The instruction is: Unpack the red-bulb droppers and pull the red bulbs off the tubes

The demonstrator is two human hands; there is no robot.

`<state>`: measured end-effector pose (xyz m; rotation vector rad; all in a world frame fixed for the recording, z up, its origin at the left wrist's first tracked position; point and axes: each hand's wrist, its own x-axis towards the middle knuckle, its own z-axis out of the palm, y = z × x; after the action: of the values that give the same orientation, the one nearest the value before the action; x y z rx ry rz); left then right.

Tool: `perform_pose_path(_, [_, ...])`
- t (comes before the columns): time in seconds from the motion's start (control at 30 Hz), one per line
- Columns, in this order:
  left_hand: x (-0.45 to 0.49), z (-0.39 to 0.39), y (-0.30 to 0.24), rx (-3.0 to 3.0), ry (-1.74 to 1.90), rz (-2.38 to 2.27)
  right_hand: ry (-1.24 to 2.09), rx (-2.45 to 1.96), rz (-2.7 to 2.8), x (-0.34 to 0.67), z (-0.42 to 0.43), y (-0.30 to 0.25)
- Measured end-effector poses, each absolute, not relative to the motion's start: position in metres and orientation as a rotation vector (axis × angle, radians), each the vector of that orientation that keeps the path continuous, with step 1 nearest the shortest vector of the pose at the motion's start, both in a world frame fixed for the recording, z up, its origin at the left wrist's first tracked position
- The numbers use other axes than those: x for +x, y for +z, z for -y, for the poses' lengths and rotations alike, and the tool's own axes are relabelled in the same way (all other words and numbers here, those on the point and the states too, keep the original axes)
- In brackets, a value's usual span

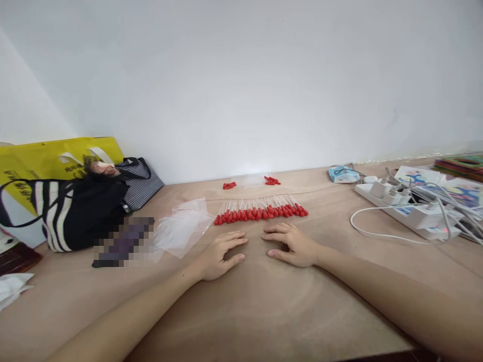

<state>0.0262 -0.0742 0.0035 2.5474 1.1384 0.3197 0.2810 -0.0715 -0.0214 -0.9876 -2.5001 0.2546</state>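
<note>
My left hand (pixel 220 255) and my right hand (pixel 292 245) lie palm down on the tan table (pixel 245 311), fingers stretched out flat and pointing toward each other, holding nothing. Just beyond the fingertips runs a long row of thin clear droppers with red bulbs (pixel 261 212), the red ends toward me. Farther back, near the wall, are two small clusters of loose red bulbs (pixel 229 185) (pixel 272 180) with clear tubes between them. A pile of clear plastic bags (pixel 183 226) lies left of the row, close to my left hand.
At the left stand a black-and-white striped bag (pixel 71 211), a yellow bag (pixel 49 158) and a blurred dark object (pixel 124 242). At the right are a white power strip with plugs and cables (pixel 409 208), a blue face mask (pixel 343 174) and printed papers (pixel 453 186).
</note>
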Motion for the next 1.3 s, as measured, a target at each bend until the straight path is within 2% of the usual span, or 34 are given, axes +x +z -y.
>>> perform_pose_path(0.4, [0.026,0.076,0.006,2.595,0.291,-1.14,0.291,-0.944,2.463,0.274,0.056,-0.024])
perform_pose_path(0.53, [0.026,0.073,0.002,2.645,0.549,-1.223,0.266,-0.946,2.459,0.277,0.059,-0.025])
perform_pose_path(0.7, [0.018,0.047,-0.002,2.539,0.983,-1.689,0.236,-0.923,2.451,0.278,0.058,-0.027])
perform_pose_path(0.87, [0.014,0.012,0.002,2.426,0.915,-1.97,0.244,-0.919,2.451,0.279,0.057,-0.027])
perform_pose_path(1.1, [0.019,-0.005,0.0,2.467,0.767,-2.016,0.271,-0.933,2.462,0.278,0.058,-0.024])
perform_pose_path(1.3, [0.018,-0.004,-0.006,2.436,1.147,-1.99,0.268,-0.927,2.448,0.278,0.057,-0.025])
